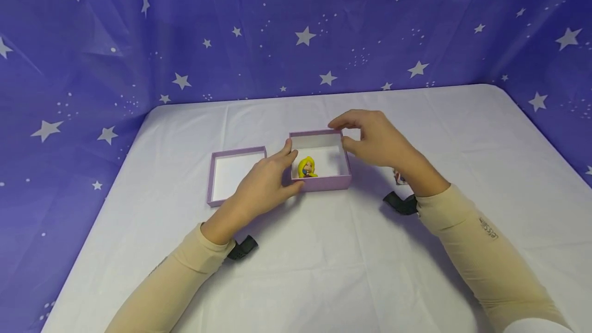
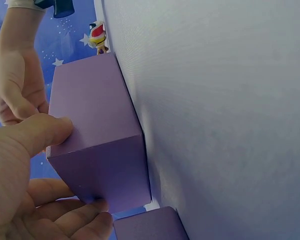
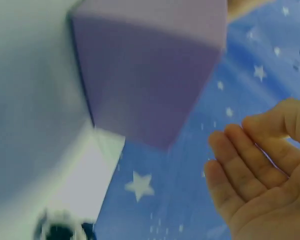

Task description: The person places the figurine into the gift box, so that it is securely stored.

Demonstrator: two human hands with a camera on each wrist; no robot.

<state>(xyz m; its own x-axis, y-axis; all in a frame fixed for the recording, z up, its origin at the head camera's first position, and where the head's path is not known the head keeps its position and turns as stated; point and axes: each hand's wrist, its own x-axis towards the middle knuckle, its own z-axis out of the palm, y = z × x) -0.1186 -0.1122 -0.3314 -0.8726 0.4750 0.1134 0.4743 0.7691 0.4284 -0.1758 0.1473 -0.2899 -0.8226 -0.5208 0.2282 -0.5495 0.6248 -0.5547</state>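
Note:
An open purple box [image 1: 324, 184] with a white inside stands on the white table. A small yellow-haired figurine [image 1: 307, 167] is inside it, near the front left corner. My left hand [image 1: 265, 181] holds the box by that corner, thumb on the front wall and fingers along the left side, as the left wrist view also shows. Above the box's right side is my right hand [image 1: 376, 137], its fingers loosely bent near the back right corner. In the right wrist view the right hand [image 3: 262, 170] is apart from the box wall and holds nothing.
Left of the box lies its shallow purple lid [image 1: 233, 173], inside up, partly behind my left hand. A second figurine [image 1: 400, 177] stands to the right, mostly hidden by my right wrist. Black devices [image 1: 400, 203] are worn under both wrists. A star-patterned blue curtain [image 1: 259, 30] hangs behind the table.

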